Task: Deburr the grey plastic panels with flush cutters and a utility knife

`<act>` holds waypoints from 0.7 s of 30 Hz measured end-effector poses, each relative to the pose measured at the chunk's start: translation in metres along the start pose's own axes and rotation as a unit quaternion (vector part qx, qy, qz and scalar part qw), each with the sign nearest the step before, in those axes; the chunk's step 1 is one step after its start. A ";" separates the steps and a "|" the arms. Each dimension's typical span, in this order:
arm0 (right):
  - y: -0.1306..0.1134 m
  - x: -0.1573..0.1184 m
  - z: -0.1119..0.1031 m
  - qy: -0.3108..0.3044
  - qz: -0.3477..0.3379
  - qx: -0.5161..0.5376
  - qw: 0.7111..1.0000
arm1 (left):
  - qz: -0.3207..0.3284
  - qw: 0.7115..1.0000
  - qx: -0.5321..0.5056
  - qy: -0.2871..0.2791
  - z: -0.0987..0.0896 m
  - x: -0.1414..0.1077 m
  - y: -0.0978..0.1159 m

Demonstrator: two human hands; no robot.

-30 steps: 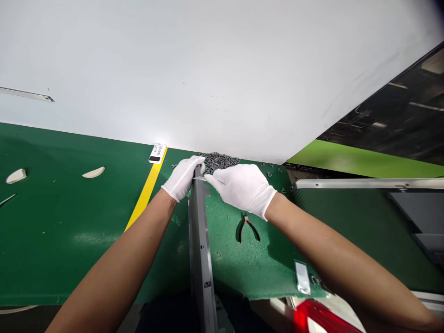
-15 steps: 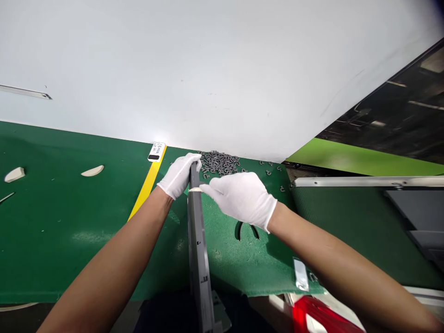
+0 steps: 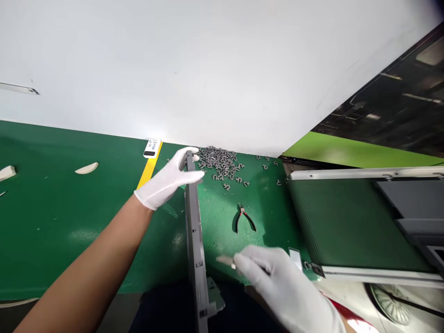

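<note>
A long, narrow grey panel (image 3: 194,217) is clasped at its far end by the white-gloved left hand (image 3: 171,179), its axis running bodyward from that grip; rightward, apart, a thin pale blade-like strip (image 3: 225,260) is pinched by the white-gloved right hand (image 3: 277,280).

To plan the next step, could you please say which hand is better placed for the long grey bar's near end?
Probably the right hand, holding a thin, pale tool beside the near half of the bar; the left hand is at its far end.

The left hand (image 3: 169,178) and right hand (image 3: 280,280) wear white wrist-length gloves (image 3: 156,188).
</note>
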State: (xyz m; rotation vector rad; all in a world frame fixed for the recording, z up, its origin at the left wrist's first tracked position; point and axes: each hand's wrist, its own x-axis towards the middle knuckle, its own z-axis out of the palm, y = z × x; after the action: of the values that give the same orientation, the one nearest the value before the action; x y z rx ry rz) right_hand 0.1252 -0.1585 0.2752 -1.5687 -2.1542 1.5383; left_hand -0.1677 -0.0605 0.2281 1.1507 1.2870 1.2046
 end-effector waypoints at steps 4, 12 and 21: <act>-0.004 -0.032 0.022 0.018 -0.036 -0.101 0.994 | 0.031 0.991 0.065 0.115 0.012 0.017 0.001; -0.015 -0.018 0.033 0.153 -0.160 -0.326 0.919 | -0.040 0.988 0.080 0.128 0.043 0.018 0.016; -0.021 -0.021 0.030 0.167 -0.226 -0.433 0.857 | -0.104 0.985 0.104 0.092 0.036 0.013 0.027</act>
State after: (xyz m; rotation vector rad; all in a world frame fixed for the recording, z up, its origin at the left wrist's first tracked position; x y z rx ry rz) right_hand 0.1043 -0.1945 0.2853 -1.1530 -2.8411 0.1016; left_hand -0.1320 -0.0440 0.2541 1.0384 1.6625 1.0583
